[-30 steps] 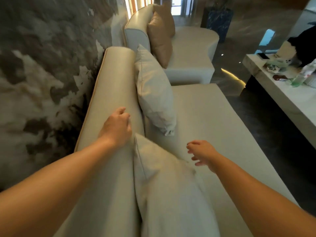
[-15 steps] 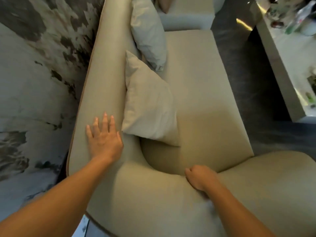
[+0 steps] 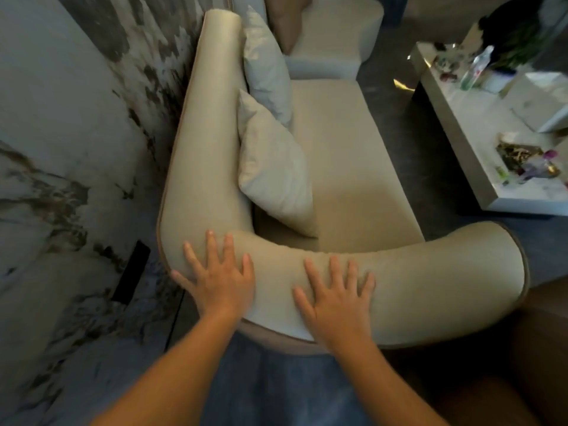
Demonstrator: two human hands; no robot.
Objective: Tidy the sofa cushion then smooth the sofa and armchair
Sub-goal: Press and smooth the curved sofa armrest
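A beige sofa (image 3: 347, 167) runs away from me, its padded backrest on the left curving round into a thick near armrest (image 3: 430, 284). Two pale cushions lean upright against the backrest: a near cushion (image 3: 273, 173) and a far cushion (image 3: 264, 66). My left hand (image 3: 218, 278) lies flat with fingers spread on the curved corner of the rest. My right hand (image 3: 336, 298) lies flat beside it on the armrest top, fingers spread. Neither hand holds anything. Beyond the sofa stands a pale armchair (image 3: 335, 35) with a brown cushion (image 3: 284, 20).
A marbled wall (image 3: 70, 142) runs close along the sofa's left side. A white low table (image 3: 491, 127) with bottles and clutter stands at the right across a dark floor strip. A brown surface (image 3: 528, 364) sits at lower right.
I have stepped back behind the sofa's near end. My left hand slid down to the corner of the rest. My right hand opened from a curled pose and now lies flat on the armrest.
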